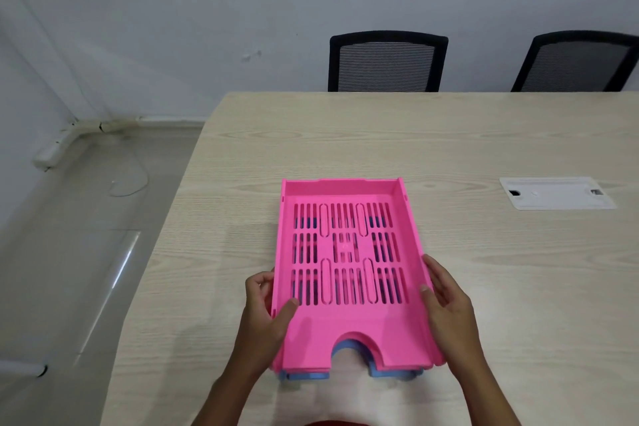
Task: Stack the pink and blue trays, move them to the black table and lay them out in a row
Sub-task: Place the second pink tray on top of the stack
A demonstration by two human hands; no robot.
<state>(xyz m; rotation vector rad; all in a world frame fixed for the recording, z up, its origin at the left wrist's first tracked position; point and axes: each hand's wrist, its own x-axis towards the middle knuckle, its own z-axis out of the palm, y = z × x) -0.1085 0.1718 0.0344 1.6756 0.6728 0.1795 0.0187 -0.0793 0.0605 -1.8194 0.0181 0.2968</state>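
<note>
A stack of trays rests on the light wooden table point(484, 135) near its front edge. The top one is a pink slotted tray point(345, 325); blue tray edges point(390, 373) show under its front notch and through the slots. My left hand point(266, 315) grips the stack's left side, thumb lying on the pink tray's floor. Against the right wall is my right hand point(446, 301), fingers wrapped along its outside and thumb on the rim. No black table is in view.
A white cable cover plate point(556, 193) is set into the table at the right. Two black mesh chairs point(387, 62) point(577, 62) stand behind the far edge. The table's left edge drops to a grey floor point(86, 252).
</note>
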